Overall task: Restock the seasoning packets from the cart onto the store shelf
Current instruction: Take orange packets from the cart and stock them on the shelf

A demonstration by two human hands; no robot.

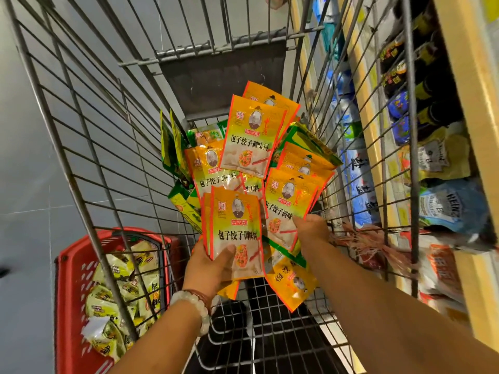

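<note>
Inside a wire cart (89,147), a person's left hand (213,268) grips a small stack of orange seasoning packets (236,225), thumb pressed across the front, while the right hand (310,228) closes its fingers on another packet (287,209) from the loose pile (216,168) heaped at the cart's far end. Squaring each added packet face-up against the stack would likely ease shelving. The store shelf (459,109), crowded with bottles and pouches, runs along the right; a red basket (73,279) of green packets sits on grey floor tile at left.
</note>
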